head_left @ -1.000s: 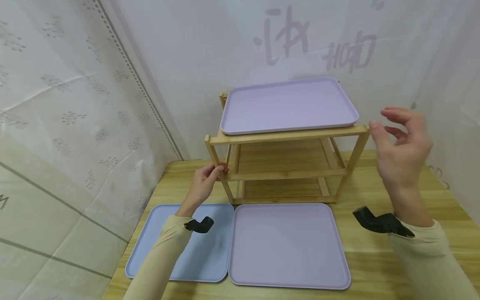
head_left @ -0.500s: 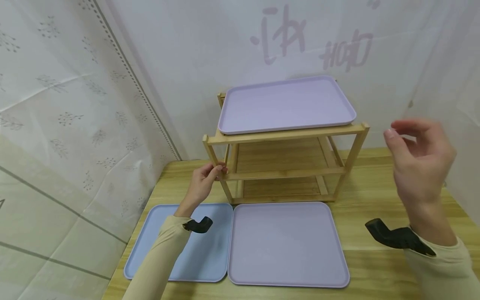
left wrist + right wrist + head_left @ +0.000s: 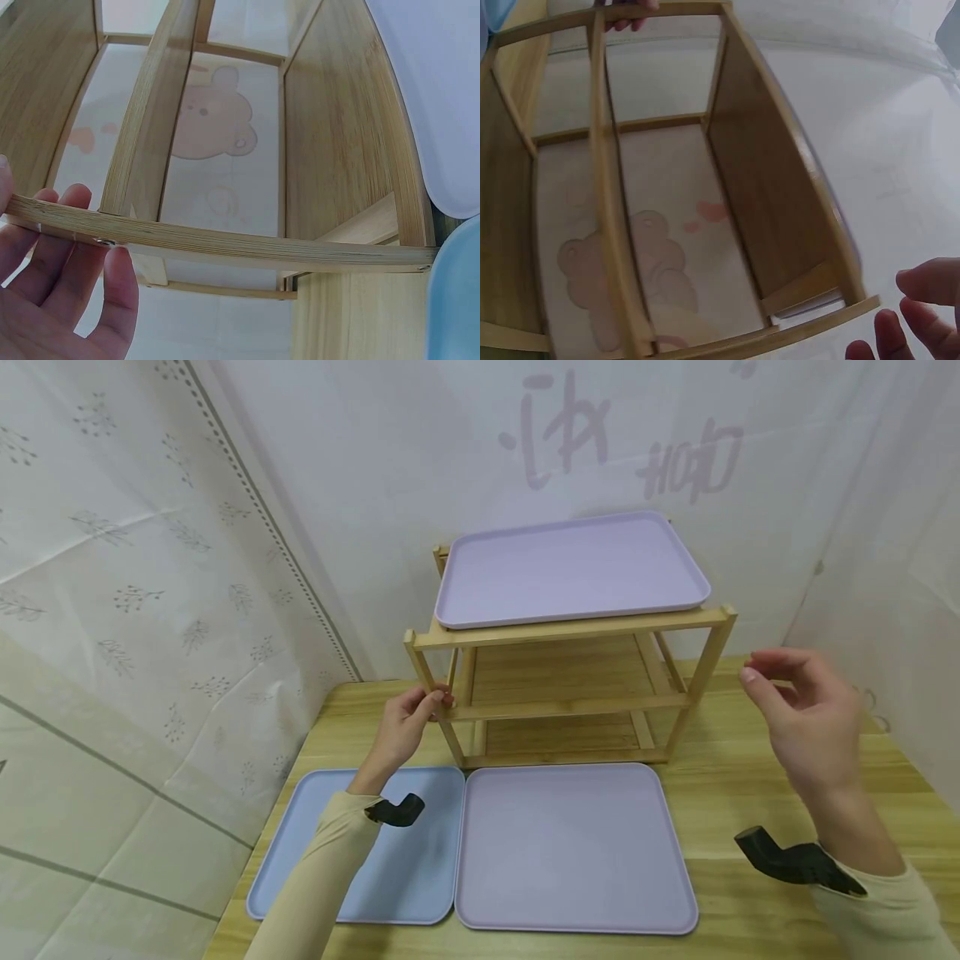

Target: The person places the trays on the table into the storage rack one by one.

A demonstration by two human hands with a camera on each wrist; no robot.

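A wooden three-tier shelf rack [image 3: 570, 707] stands on the table. My left hand [image 3: 403, 727] grips its front left post at about the middle shelf's height; in the left wrist view, the fingers [image 3: 75, 259] lie around the post. A lilac tray [image 3: 570, 568] rests on the rack's top, its right side reaching near the right end. My right hand [image 3: 813, 718] is in the air to the right of the rack, apart from it, with loosely bent fingers and nothing held. In the right wrist view, its fingers [image 3: 922, 315] show near the rack's upper corner.
On the table in front of the rack lie a blue tray [image 3: 405, 860] and a second lilac tray [image 3: 573, 852], side by side. My left forearm [image 3: 315, 877] passes over the blue tray. Patterned white curtains [image 3: 150, 610] hang behind and at the left.
My right hand has left the rack's top right corner, moving right and then lower. The left hand keeps its grip on the post, and rack and trays have stayed put.
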